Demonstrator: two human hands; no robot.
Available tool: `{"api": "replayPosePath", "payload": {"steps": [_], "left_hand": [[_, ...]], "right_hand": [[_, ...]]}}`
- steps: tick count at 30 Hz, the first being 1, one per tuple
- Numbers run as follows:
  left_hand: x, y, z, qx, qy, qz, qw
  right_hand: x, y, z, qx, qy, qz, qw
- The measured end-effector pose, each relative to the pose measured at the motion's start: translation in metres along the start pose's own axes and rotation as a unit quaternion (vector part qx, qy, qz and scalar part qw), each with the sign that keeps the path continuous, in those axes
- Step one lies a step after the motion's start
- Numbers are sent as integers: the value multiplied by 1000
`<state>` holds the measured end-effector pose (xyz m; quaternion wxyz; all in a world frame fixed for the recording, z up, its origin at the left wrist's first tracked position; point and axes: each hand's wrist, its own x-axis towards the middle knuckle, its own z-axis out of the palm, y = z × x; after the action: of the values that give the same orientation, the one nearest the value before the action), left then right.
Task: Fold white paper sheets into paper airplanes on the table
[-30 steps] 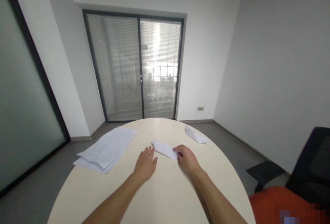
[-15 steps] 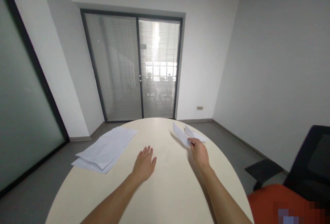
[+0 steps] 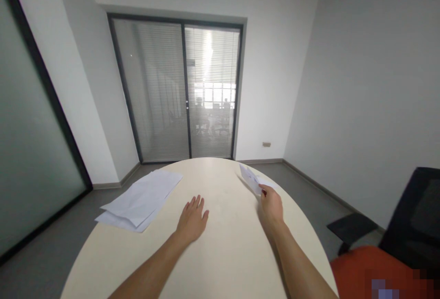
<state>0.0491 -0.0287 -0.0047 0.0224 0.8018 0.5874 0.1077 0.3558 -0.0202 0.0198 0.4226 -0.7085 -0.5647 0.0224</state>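
A chair (image 3: pixel 354 261), cut off at the lower right of the frame and partly masked by a pixelated patch (image 3: pixel 388 289), stands beside a round bench (image 3: pixel 223 257). Low at centre, a person's left hand (image 3: pixel 191 221) lies palm down, fingers slightly spread. Loose sheets (image 3: pixel 144 198) overlap at left. At centre right, the right hand (image 3: pixel 272 205) pinches a tilted paper (image 3: pixel 249 179), which partly hides a second paper (image 3: pixel 270 182); whether the two touch cannot be told. Behind, blinds (image 3: pixel 213 136) obscure the view through glass panels (image 3: pixel 154 92).
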Motion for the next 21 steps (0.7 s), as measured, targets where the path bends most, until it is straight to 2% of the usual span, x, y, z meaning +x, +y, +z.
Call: {"api": "replayPosePath", "payload": {"steps": [4,21], "left_hand": [[-1,1,-2,2,-1,-1,1000],[-3,2,-6,2,-3,3,1000]], "right_hand": [[-1,-3,-2,-20,17,13,1000],[-4,-6,-5,-49,21,52,997]]}}
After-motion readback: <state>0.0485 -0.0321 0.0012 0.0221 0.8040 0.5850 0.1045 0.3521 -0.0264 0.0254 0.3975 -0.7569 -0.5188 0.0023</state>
